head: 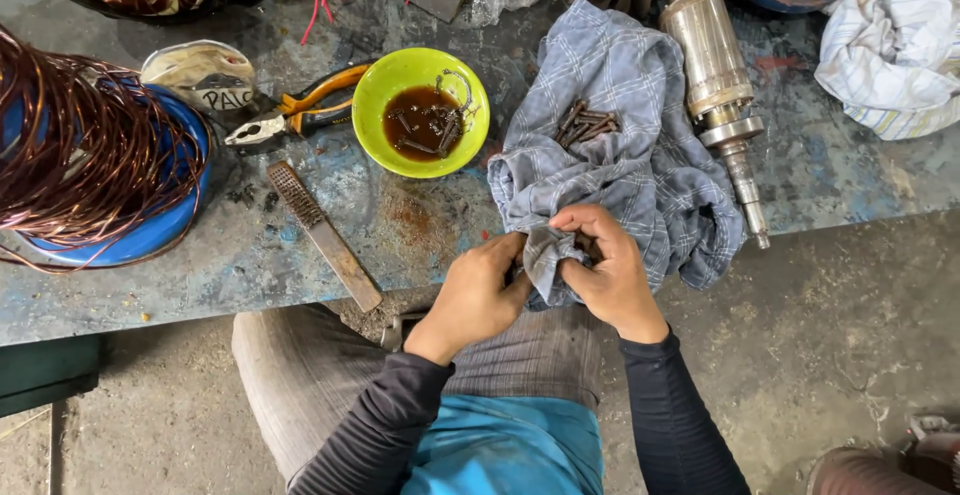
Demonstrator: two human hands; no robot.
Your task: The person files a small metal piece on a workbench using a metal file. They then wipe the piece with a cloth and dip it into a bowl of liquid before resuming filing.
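A head-camera view looks down at a worn, blue-stained metal counter (420, 225) and a seated person's two hands at its near edge, low in the centre of the frame. The left hand (480, 290) and right hand (605, 270) are both closed, pinching a bunched corner of a blue checked cloth (640, 155) between them; whatever may be wrapped inside the fold cannot be seen. The cloth spreads up across the counter, and a small heap of dark screws (588, 123) lies on its upper part. Just left of the cloth sits a green bowl (375, 90) holding brown liquid and more screws. Orange-handled pliers (300, 110) lie left of the bowl, and a wire brush (325, 235) lies below them, angled toward the counter's edge. A coil of copper wire (90, 145) over a blue ring fills the left edge. A steel rotor shaft (715, 75) lies right of the cloth, with a striped rag (890, 45) at upper right.
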